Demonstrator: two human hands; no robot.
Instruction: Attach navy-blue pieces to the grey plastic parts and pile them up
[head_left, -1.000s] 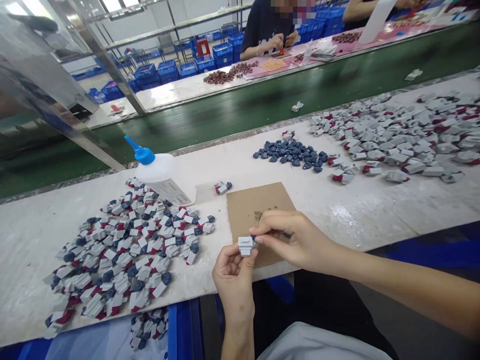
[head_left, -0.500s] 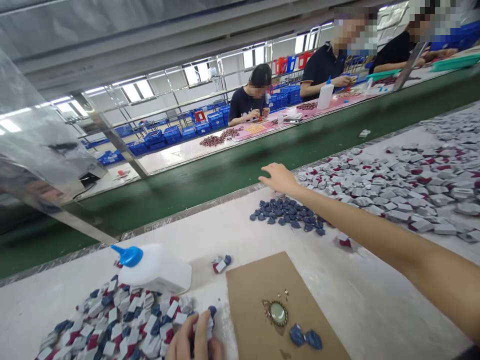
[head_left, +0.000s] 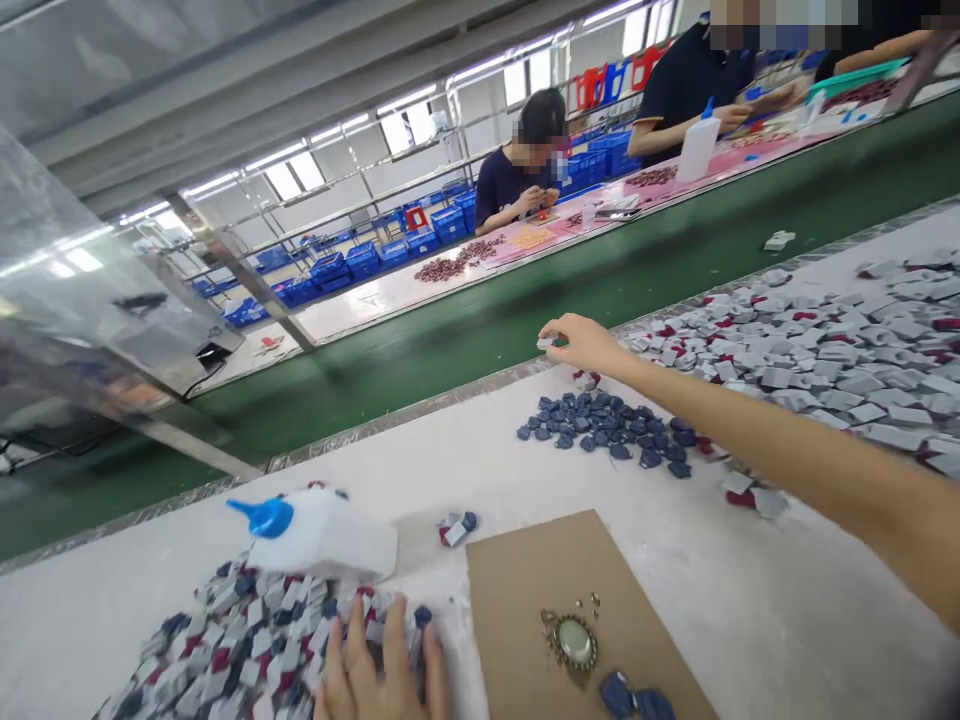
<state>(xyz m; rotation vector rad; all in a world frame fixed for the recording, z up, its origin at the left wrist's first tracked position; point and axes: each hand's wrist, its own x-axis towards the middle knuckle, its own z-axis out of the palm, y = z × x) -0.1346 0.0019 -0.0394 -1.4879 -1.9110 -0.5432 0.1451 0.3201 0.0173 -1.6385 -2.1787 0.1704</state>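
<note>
My right hand [head_left: 589,345] is stretched out to the table's far edge. Its thumb and forefinger pinch a small whitish piece [head_left: 548,342]. Just below it lies a heap of dark blue faceted pieces [head_left: 600,425]. My left hand [head_left: 379,665] rests with fingers spread on the right side of a pile of grey, maroon and blue pieces [head_left: 247,640]. A brown board [head_left: 525,580] lies between the hands' areas. On it are a round pale green cabochon in a beaded dark setting [head_left: 575,642], two blue pieces [head_left: 637,698] and several tiny beads [head_left: 594,602].
A white glue bottle with a blue nozzle [head_left: 326,535] lies on its side behind the left pile. A small cluster [head_left: 456,528] sits near the board. Many grey-and-maroon pieces [head_left: 817,350] spread at right. Beyond a green belt [head_left: 420,365], co-workers [head_left: 521,165] sit at another table.
My right hand has gone from loosely extended fingers to a pinch on a small whitish piece. My left fingers have spread wider over the pile. The whole view has shifted slightly.
</note>
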